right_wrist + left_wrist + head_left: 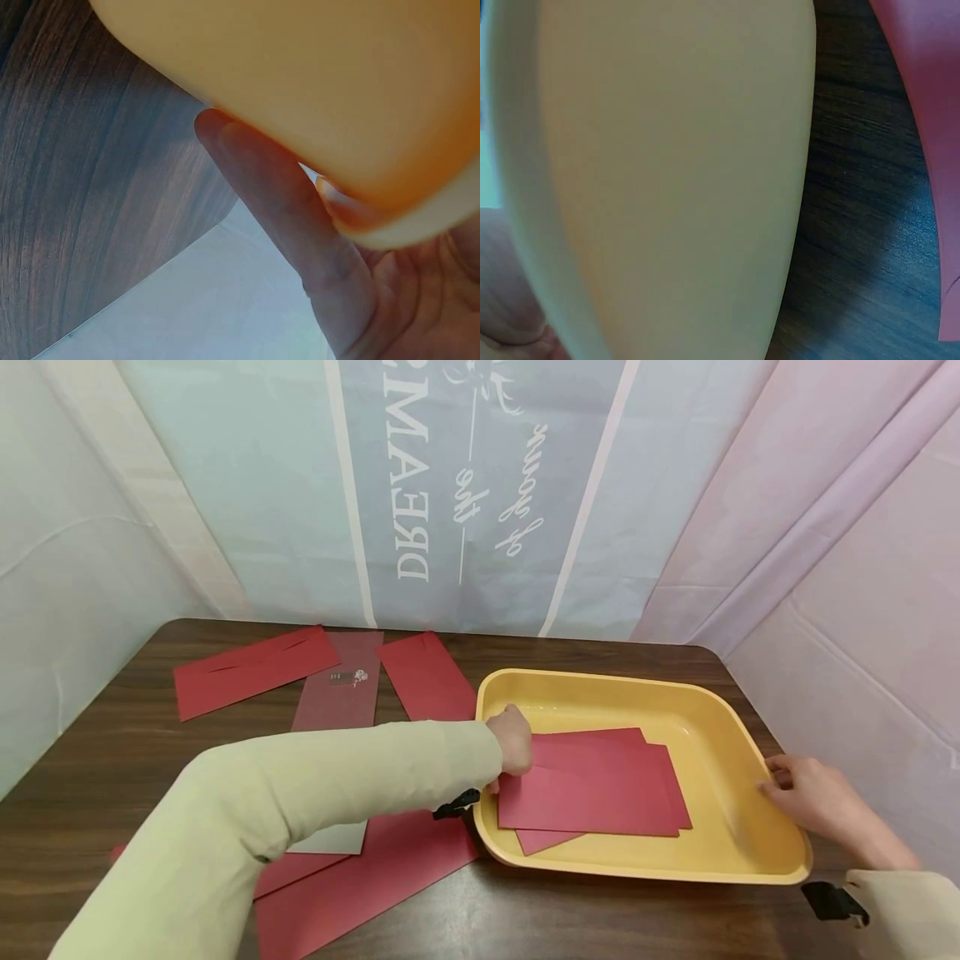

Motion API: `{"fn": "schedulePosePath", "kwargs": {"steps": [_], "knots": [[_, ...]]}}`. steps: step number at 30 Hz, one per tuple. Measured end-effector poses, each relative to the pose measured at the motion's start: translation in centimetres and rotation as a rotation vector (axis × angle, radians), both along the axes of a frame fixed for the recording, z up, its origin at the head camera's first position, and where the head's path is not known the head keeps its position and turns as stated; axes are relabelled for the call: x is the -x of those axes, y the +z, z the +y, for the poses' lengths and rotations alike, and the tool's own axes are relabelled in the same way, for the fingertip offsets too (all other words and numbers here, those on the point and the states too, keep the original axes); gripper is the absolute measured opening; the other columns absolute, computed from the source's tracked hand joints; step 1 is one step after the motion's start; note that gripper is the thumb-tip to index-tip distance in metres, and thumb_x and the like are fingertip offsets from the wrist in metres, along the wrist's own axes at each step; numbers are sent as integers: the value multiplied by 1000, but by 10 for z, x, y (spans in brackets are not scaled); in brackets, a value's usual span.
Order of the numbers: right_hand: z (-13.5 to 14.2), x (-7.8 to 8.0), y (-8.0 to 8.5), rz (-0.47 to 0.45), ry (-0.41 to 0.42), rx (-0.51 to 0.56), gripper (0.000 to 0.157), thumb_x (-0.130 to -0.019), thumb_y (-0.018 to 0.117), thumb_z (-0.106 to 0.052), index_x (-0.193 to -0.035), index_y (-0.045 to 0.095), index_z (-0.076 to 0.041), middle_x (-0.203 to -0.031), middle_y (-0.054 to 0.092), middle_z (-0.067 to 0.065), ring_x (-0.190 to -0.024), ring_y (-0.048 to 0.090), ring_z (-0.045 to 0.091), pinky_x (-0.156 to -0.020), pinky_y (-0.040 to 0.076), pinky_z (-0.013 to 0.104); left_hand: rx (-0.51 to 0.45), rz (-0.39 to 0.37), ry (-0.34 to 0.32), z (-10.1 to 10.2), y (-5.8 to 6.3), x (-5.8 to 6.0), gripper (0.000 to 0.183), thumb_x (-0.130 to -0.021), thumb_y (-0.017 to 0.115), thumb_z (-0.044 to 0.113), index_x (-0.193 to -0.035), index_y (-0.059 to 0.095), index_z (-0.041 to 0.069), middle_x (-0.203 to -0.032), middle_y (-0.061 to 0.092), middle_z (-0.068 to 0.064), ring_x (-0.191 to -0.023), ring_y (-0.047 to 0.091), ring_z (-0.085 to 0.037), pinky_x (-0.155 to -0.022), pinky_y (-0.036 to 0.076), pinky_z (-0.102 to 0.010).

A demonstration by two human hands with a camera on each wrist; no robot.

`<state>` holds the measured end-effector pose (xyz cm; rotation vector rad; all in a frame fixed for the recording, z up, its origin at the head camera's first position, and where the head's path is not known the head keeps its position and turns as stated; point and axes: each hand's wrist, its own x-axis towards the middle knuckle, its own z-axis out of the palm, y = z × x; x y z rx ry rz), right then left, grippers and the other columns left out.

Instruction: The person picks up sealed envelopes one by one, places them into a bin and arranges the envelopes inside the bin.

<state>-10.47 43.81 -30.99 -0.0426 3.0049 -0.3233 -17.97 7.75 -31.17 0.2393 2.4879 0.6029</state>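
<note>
A yellow plastic tub stands at the right of the table with several red envelopes stacked loosely inside. Over its left rim reaches my left hand, fingers curled at the left edge of the top envelope; the fingertips are hidden beneath the hand. In the left wrist view the tub's outer wall covers most of that hand. My right hand grips the tub's right rim, its fingers on the outside, as the right wrist view shows with a finger along the outer wall.
Left of the tub, more red envelopes lie scattered: one at the far left, one behind the tub's left edge, and one near the front. A darker pink one bears a small print. Fabric curtains close off the table's back and sides.
</note>
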Motion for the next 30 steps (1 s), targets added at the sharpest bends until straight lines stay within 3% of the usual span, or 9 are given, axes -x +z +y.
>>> {"fn": "schedulePosePath", "kwargs": {"steps": [7, 14, 21, 26, 30], "knots": [[-1, -1, 1, -1, -4, 1, 39, -87, 63, -9, -107, 54, 23, -89, 66, 33, -79, 65, 43, -67, 52, 50, 15, 37, -21, 0, -2, -2, 56, -86, 67, 13, -126, 32, -2, -86, 55, -17, -50, 67, -25, -41, 52, -30], [-1, -2, 0, -2, -6, -2, 39, -87, 63, -9, -107, 54, 23, -88, 66, 32, -78, 65, 43, -67, 52, 50, -28, 42, -27, -1, -4, -2, 52, -88, 65, 12, -126, 33, -3, -82, 54, -15, -46, 65, -24, -42, 52, -30], [-1, -2, 0, 2, -4, 3, 38, -87, 63, -9, -106, 54, 23, -88, 66, 32, -78, 65, 42, -67, 52, 49, -109, 47, -75, -7, 2, -2, 51, -89, 62, 10, -128, 33, -4, -95, 58, -19, -43, 64, -21, -50, 55, -31], [0, -2, 0, 4, -2, 2, 38, -87, 62, -9, -107, 54, 24, -88, 66, 32, -78, 65, 43, -67, 52, 50, -164, 40, -121, -15, 11, -3, 54, -93, 57, 17, -135, 31, -4, -68, 63, -12, -50, 67, -22, -56, 56, -29], [0, -1, 0, 0, -4, 0, 39, -88, 62, -9, -107, 53, 24, -89, 66, 32, -78, 65, 42, -67, 52, 50, -242, 62, -146, -22, 20, -4, 30, -94, 55, 17, -116, 45, -1, -55, 61, -10, -57, 69, -28, -58, 55, -30]]}}
